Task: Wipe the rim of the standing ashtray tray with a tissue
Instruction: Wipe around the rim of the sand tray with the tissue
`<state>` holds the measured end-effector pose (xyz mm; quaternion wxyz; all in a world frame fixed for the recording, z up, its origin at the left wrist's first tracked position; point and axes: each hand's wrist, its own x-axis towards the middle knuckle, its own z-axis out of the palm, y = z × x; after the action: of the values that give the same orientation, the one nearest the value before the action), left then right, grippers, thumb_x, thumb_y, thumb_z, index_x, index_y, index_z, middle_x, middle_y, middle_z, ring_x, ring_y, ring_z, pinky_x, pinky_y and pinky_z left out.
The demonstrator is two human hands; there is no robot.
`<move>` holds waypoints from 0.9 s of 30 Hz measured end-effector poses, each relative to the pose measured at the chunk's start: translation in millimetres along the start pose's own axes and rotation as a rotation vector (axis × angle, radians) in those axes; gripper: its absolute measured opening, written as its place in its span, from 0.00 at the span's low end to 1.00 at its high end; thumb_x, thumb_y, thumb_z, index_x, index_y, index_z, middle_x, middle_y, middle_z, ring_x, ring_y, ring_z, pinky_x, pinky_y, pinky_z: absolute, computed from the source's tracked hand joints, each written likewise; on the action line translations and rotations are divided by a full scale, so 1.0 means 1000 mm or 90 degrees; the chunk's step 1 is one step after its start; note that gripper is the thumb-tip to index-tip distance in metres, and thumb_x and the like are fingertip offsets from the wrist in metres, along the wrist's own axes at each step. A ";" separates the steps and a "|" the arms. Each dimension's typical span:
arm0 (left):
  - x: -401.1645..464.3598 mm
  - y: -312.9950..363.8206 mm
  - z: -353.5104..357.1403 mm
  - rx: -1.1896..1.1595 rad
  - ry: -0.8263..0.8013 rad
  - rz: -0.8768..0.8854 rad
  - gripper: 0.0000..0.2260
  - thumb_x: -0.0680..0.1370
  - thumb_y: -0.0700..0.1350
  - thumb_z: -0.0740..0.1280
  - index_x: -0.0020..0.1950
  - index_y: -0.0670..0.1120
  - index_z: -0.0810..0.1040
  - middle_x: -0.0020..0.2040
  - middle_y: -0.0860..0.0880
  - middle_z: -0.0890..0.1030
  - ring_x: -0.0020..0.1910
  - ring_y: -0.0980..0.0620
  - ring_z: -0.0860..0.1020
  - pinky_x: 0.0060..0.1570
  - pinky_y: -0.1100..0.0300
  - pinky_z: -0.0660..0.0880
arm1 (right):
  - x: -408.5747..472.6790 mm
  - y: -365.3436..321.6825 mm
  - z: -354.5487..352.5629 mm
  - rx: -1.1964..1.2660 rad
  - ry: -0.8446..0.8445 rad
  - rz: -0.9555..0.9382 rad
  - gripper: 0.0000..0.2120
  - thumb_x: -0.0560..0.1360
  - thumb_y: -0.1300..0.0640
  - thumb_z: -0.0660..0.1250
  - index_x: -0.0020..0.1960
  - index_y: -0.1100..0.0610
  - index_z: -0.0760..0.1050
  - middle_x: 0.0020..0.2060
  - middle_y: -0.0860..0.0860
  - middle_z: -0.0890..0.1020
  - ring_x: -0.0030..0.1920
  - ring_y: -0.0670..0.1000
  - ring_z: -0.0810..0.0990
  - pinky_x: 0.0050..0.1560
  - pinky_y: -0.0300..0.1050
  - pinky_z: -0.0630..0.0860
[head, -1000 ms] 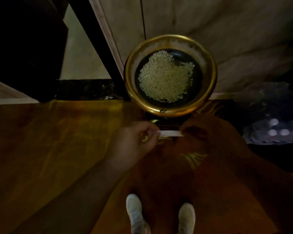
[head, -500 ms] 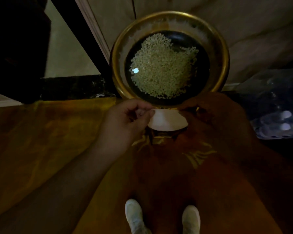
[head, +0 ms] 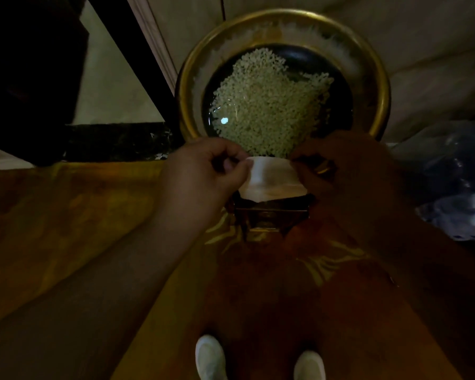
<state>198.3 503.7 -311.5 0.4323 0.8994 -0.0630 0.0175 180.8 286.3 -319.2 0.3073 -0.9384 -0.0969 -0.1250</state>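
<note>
The standing ashtray's round tray has a broad golden rim (head: 187,86) and a dark bowl filled with pale gravel (head: 269,105). A white tissue (head: 272,176) is draped over the near edge of the rim. My left hand (head: 206,176) pinches the tissue's left corner between thumb and forefinger. My right hand (head: 340,171), in shadow and wearing a ring, grips the tissue's right side. Both hands hide the near part of the rim. Below the tissue, the ashtray's square stand (head: 269,215) shows.
A patterned yellow and red carpet (head: 80,229) covers the floor, with my white shoes (head: 209,357) at the bottom. A dark door frame (head: 126,58) and pale wall panels stand behind the ashtray. A dark plastic bag (head: 455,182) lies at the right.
Both hands rose from below the tray to its near rim, unfolding the tissue from a thin strip into a sheet laid over the edge. The view moved closer to the tray.
</note>
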 end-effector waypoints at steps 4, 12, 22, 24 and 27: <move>0.004 -0.005 0.004 0.068 0.031 0.064 0.05 0.73 0.50 0.76 0.47 0.56 0.84 0.38 0.60 0.77 0.39 0.62 0.77 0.39 0.65 0.73 | 0.000 0.008 0.006 0.009 0.008 0.005 0.18 0.73 0.43 0.62 0.52 0.51 0.84 0.48 0.53 0.82 0.45 0.55 0.81 0.44 0.59 0.80; -0.007 -0.014 -0.001 0.105 0.067 0.208 0.03 0.76 0.47 0.74 0.49 0.52 0.84 0.46 0.54 0.79 0.46 0.59 0.78 0.46 0.62 0.76 | -0.007 0.006 0.006 0.026 0.123 -0.077 0.09 0.74 0.51 0.67 0.50 0.52 0.83 0.47 0.47 0.77 0.48 0.43 0.74 0.47 0.44 0.73; -0.012 -0.031 -0.001 0.162 0.093 0.386 0.06 0.78 0.48 0.71 0.53 0.50 0.87 0.48 0.54 0.83 0.48 0.52 0.80 0.46 0.48 0.76 | -0.011 -0.001 0.011 -0.046 0.089 -0.237 0.13 0.76 0.48 0.67 0.57 0.50 0.83 0.49 0.47 0.80 0.50 0.50 0.78 0.54 0.51 0.75; -0.011 -0.040 0.002 0.174 0.103 0.424 0.07 0.78 0.48 0.72 0.53 0.49 0.87 0.48 0.53 0.83 0.48 0.51 0.80 0.47 0.47 0.76 | -0.014 -0.001 0.013 -0.046 0.103 -0.254 0.12 0.76 0.46 0.67 0.57 0.47 0.82 0.50 0.45 0.80 0.51 0.51 0.79 0.52 0.57 0.76; -0.007 -0.054 0.006 0.166 0.123 0.449 0.09 0.77 0.51 0.72 0.55 0.50 0.86 0.50 0.53 0.84 0.50 0.51 0.81 0.50 0.45 0.75 | -0.016 0.002 0.018 -0.007 0.085 -0.228 0.12 0.76 0.41 0.66 0.55 0.42 0.82 0.49 0.40 0.80 0.53 0.49 0.79 0.53 0.57 0.76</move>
<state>198.0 533.4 -358.0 0.2860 0.8641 -0.3245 0.2575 168.8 293.4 -338.9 0.2809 -0.8974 -0.2408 -0.2402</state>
